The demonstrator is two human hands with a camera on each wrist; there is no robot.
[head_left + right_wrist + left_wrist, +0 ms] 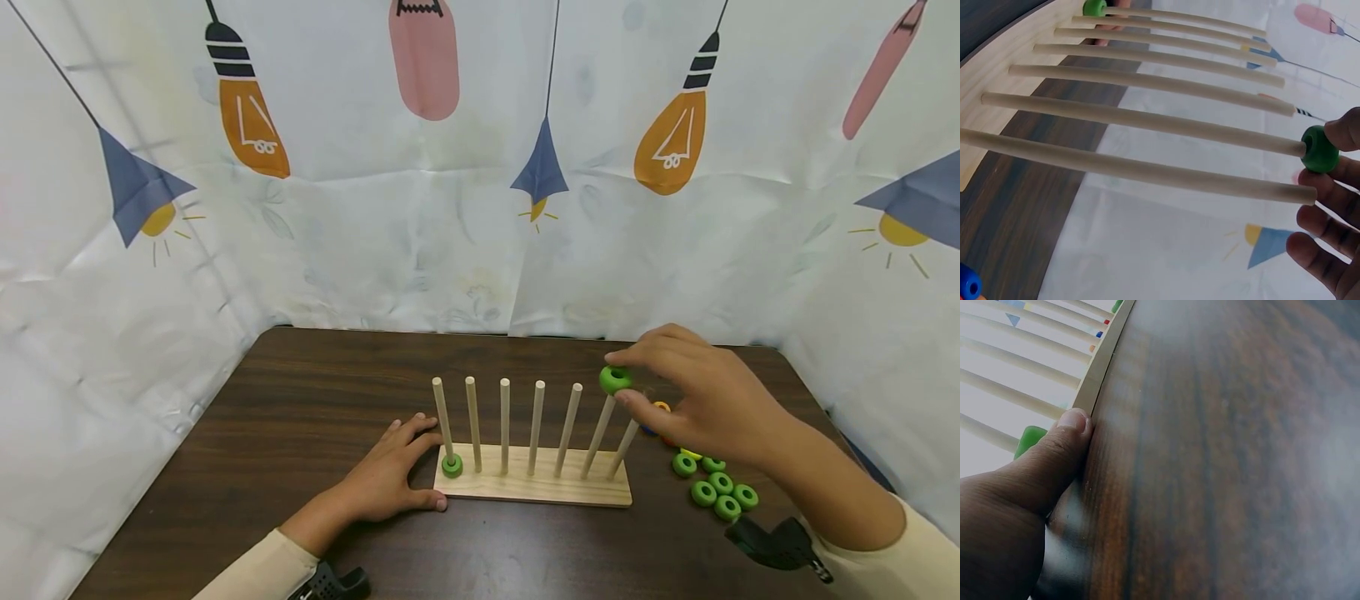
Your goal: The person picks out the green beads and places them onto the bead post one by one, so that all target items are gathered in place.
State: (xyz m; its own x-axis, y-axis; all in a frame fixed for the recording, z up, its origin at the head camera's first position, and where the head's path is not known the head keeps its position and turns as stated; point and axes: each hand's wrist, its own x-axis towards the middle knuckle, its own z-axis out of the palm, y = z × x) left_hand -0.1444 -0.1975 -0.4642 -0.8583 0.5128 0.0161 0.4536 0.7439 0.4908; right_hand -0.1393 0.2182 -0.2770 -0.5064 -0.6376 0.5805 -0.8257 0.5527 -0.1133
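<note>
A pale wooden peg stand [525, 487] with several upright pegs sits on the dark table. My left hand [390, 475] holds its left end, thumb along the front edge and fingers toward the back corner. In the left wrist view the thumb [1054, 453] presses that edge. One green ring [452, 466] lies at the bottom of the leftmost peg. My right hand [697, 400] pinches another green ring [1320, 149] between thumb and fingers at the top of the second peg from the right. Whether the peg tip is inside the ring's hole is unclear.
Several loose green rings [721, 483] lie right of the stand. Behind them, partly hidden by my right hand, are yellow, orange and blue rings, one blue ring [969, 281] showing in the right wrist view. A patterned white cloth [420, 250] hangs behind the table [330, 383].
</note>
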